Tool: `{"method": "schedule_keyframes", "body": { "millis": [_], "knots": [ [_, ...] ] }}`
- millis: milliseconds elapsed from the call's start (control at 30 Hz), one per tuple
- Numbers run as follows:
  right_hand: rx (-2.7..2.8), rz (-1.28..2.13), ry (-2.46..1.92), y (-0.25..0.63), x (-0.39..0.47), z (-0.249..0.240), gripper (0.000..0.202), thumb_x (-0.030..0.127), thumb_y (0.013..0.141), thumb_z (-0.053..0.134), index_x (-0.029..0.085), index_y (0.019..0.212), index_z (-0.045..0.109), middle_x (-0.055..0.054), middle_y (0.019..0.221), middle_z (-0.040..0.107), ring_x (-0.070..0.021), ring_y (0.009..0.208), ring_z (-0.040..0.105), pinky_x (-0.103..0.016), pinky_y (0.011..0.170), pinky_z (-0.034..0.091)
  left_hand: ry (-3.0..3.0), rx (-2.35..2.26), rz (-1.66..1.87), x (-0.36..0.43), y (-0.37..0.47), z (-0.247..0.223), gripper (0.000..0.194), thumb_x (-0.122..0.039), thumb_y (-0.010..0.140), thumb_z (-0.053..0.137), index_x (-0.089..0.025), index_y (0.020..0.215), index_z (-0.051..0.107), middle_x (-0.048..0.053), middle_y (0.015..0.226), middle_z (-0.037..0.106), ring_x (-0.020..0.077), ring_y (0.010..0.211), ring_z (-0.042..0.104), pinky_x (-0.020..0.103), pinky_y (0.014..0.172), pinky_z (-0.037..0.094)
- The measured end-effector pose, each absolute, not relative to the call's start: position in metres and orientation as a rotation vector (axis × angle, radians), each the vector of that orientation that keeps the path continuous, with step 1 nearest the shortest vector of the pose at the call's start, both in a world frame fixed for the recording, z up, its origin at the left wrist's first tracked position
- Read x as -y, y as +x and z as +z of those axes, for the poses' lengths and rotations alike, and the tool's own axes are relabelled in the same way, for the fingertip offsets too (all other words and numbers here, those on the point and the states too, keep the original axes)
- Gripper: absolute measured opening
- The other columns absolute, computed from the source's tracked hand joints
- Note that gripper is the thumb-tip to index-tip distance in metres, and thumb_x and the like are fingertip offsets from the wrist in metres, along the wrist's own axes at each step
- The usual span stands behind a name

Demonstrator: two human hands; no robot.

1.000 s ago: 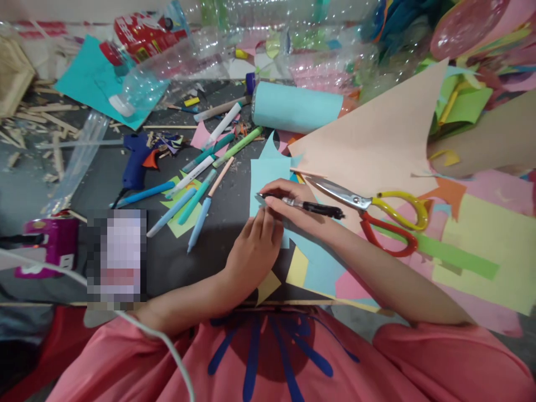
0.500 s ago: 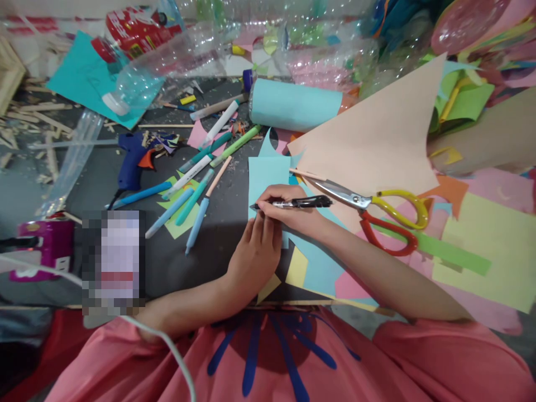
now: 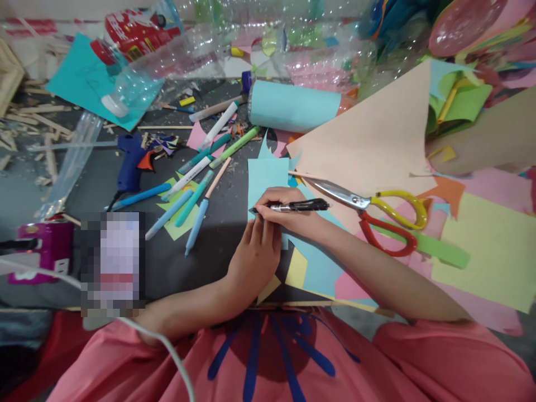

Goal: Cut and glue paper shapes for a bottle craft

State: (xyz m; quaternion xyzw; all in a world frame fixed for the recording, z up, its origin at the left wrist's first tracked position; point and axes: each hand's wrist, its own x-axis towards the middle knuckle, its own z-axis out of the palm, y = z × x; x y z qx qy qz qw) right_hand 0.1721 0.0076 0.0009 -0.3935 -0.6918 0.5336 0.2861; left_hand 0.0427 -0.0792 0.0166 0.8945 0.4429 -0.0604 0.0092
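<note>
A black pen (image 3: 299, 205) lies in the grip of my right hand (image 3: 288, 209), its tip at the left edge of a light blue paper (image 3: 268, 173). Just below, my left hand (image 3: 256, 257) rests with its fingers together over the lower part of that paper; whether anything is under them is hidden. Scissors (image 3: 364, 204) with one yellow and one red handle lie to the right of my right hand, partly over a large peach paper (image 3: 377, 128).
Several markers (image 3: 195, 190), a blue glue gun (image 3: 130, 162) and a phone (image 3: 119, 257) lie to the left. Behind stand a bottle wrapped in blue paper (image 3: 295, 105) and clear bottles (image 3: 167, 67). Paper scraps (image 3: 486, 251) cover the right side.
The view has shifted very slightly. The pen tip and my right hand have moved a little down and left; my left hand is nearly still.
</note>
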Motion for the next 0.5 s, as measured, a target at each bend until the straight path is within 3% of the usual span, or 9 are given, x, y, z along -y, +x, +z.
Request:
{"method": "schedule_keyframes", "body": {
  "millis": [500],
  "knots": [
    [1.781,1.390,-1.134,0.1699,-0.0065,-0.0008,0.015,0.018,0.082,0.055,0.018,0.068,0.062,-0.002,0.073,0.066,-0.0142,0.072,0.060,-0.028,0.070,0.044,2.861,-1.385,-0.217,0.0796,0.0426,0.0166,0.043,-0.008,0.092,0.038,0.005,0.130,0.056,0.030,0.128,0.061,0.0359,0.125,0.057,0.040,0.099,0.055]
  ]
}}
